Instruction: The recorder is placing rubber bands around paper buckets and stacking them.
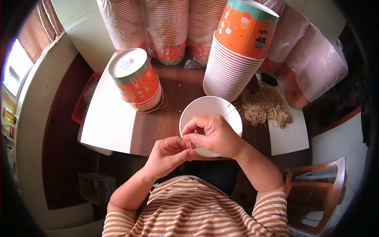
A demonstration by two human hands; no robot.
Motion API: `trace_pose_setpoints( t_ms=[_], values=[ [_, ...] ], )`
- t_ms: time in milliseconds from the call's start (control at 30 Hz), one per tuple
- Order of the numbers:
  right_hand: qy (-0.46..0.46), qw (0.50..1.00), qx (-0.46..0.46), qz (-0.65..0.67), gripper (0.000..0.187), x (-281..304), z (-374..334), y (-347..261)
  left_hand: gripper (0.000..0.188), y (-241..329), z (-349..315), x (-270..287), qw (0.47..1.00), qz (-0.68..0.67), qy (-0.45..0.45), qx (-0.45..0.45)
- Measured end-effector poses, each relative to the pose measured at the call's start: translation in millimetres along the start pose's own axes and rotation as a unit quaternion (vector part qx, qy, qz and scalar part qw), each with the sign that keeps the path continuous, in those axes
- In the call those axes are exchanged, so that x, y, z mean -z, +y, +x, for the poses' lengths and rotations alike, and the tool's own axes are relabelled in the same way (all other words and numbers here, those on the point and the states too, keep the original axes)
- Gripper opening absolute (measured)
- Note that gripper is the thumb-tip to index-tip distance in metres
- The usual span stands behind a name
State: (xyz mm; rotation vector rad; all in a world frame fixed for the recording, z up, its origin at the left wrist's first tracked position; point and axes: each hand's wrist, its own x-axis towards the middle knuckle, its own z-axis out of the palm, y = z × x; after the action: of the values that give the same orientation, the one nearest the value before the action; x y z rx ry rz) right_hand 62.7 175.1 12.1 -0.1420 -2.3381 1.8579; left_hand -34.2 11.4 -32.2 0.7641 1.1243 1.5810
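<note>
A round paper tub stands at the near edge of the table, its white inside facing me. Over its near left rim my right hand is closed, thumb and forefinger pinched on a thin cord. My left hand is closed too, its fingertips pinching at the same spot, touching the right fingers. Only a bit of pale strand shows between them; the fingers hide the rest. A short piece of cord shows at the tub's far right rim.
Behind the tub rises a tall stack of nested tubs, topped by an orange and green one. To the left stand upturned tubs with cords around them. A heap of tan cords lies right. Bagged tub stacks line the back; a wooden chair stands right.
</note>
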Motion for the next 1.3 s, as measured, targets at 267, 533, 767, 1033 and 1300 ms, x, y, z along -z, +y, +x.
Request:
trace_pose_setpoints(
  t_ms=[267, 533, 767, 1033, 1300],
  values=[
    [0.157, 0.912, 0.166, -0.339, 0.014, 2, -39, -9, 0.012, -5, -4, 8, 0.999, -0.025, 0.032, -0.029],
    [0.123, 0.889, 0.195, -0.397, 0.02, -15, -36, 7, 0.01, -6, -3, 5, 0.998, -0.031, 0.028, -0.036],
    [0.15, 0.894, 0.17, -0.386, 0.018, -27, -40, 1, 0.008, -11, -9, 2, 0.996, 0.017, 0.063, -0.068],
    [0.228, 0.908, 0.12, -0.329, 0.02, -69, -71, 5, 0.026, -9, -15, -8, 0.782, 0.477, 0.138, -0.376],
    [0.311, 0.847, 0.119, -0.415, 0.021, -87, -71, 51, 0.008, -44, -26, -13, 0.983, -0.033, 0.154, -0.093]
  ],
)
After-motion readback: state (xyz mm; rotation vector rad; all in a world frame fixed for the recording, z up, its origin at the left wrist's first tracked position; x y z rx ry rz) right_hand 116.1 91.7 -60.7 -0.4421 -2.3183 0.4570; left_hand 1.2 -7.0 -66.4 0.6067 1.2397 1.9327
